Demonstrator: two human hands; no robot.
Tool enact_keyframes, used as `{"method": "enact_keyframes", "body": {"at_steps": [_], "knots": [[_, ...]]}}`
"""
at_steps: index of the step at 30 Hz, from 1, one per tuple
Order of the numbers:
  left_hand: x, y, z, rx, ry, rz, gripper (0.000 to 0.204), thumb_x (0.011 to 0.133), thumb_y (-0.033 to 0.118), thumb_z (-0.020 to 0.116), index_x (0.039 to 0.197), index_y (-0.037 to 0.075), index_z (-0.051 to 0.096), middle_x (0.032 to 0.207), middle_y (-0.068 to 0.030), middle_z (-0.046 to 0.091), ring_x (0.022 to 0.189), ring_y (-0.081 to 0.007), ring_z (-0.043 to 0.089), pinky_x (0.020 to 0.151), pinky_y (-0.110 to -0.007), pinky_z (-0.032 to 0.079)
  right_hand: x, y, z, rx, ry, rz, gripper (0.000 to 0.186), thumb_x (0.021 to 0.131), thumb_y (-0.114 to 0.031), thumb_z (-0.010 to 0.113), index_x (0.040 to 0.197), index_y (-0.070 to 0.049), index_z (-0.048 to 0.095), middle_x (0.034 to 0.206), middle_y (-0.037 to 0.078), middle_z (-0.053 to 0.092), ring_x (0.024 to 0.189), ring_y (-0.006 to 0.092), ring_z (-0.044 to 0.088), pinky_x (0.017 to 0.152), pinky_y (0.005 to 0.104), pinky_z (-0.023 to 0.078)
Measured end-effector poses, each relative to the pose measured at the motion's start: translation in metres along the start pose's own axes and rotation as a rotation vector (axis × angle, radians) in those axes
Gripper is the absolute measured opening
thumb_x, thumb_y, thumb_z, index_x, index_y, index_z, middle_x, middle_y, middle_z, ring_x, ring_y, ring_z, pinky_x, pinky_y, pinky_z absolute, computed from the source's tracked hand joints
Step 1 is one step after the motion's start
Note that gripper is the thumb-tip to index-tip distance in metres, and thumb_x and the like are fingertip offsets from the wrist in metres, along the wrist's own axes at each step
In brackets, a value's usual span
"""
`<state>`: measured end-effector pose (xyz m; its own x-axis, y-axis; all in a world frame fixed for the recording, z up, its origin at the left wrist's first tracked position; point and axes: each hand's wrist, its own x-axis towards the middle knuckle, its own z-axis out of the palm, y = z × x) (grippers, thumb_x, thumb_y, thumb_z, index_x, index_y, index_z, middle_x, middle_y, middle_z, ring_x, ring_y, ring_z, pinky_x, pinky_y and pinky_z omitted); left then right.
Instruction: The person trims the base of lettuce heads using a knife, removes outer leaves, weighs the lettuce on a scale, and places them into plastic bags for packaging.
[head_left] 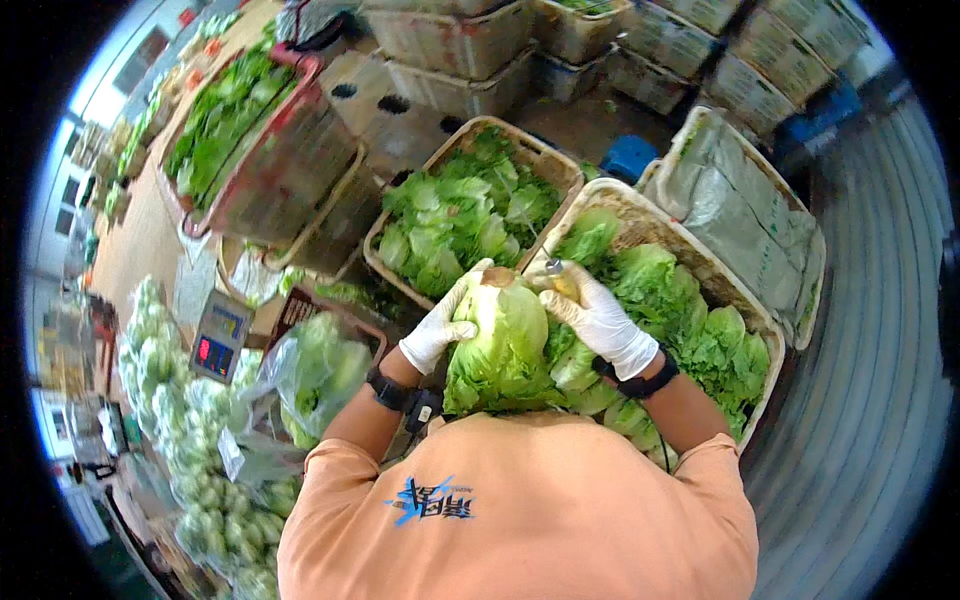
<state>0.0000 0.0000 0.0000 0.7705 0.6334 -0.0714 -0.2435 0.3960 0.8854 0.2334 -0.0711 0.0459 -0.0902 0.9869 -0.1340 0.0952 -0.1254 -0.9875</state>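
Note:
A head of lettuce (497,345) stands in front of my chest, its browned stem end up and its leaves down. My left hand (445,322), in a white glove, grips its left side with the thumb across the leaves. At the lettuce's upper right, my gloved right hand (600,318) is closed on a small yellow-handled tool (562,281) with a dark metal end. It looks like a small knife, but fingers hide much of it. Below my right hand, more lettuce heads (655,290) fill a dirty cream crate (715,268).
Loose leaves fill another crate (575,180) ahead. A red crate (300,160) of greens stands at the far left. Bagged lettuce (325,365) sits beside a scale display (217,338). A plastic-covered crate (745,215) is at the right, with stacked crates (450,45) behind.

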Motion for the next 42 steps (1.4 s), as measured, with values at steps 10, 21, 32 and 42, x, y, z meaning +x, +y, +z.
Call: {"method": "enact_keyframes", "body": {"at_steps": [10,21,32,42], "knots": [[-0.028,0.002,-0.048,-0.235,0.135,-0.021,0.080,0.069,0.030,0.079,0.134,0.005,0.039,0.126,-0.0053,0.051,0.117,-0.0174,0.048,0.102,-0.032,0.036,0.066,-0.043,0.019,-0.945,-0.102,-0.621,0.032,0.073,-0.015,0.067,0.104,-0.010,0.058,0.079,0.007,0.058,0.066,0.0280,0.061,0.056,0.0361,0.050],[-0.031,-0.003,-0.059,-0.209,0.234,0.025,0.077,0.068,0.027,0.079,0.131,0.004,0.041,0.125,-0.0062,0.052,0.116,-0.0175,0.048,0.103,-0.033,0.034,0.110,-0.026,0.034,-1.186,-0.220,-0.761,0.026,0.072,-0.019,0.068,0.096,-0.014,0.063,0.070,0.004,0.053,0.059,0.0209,0.058,0.050,0.0323,0.049],[-0.025,-0.026,-0.071,-0.391,0.343,0.060,0.070,0.077,0.033,0.068,0.133,0.004,0.038,0.128,-0.0079,0.048,0.119,-0.0201,0.046,0.102,-0.034,0.037,0.115,0.032,-0.004,-0.267,0.051,0.228,0.043,0.085,-0.044,0.063,0.097,-0.003,0.056,0.079,0.006,0.060,0.076,0.0154,0.057,0.072,0.0303,0.049],[0.007,0.015,-0.057,-0.195,0.373,-0.143,0.033,0.094,0.021,0.050,0.118,-0.002,0.057,0.112,-0.0069,0.062,0.102,-0.0138,0.056,0.093,-0.027,0.042,0.072,0.068,0.047,0.763,-0.017,0.141,0.060,0.086,-0.031,0.063,0.134,-0.003,0.041,0.124,0.006,0.054,0.110,0.0152,0.054,0.094,0.0293,0.044]]}}
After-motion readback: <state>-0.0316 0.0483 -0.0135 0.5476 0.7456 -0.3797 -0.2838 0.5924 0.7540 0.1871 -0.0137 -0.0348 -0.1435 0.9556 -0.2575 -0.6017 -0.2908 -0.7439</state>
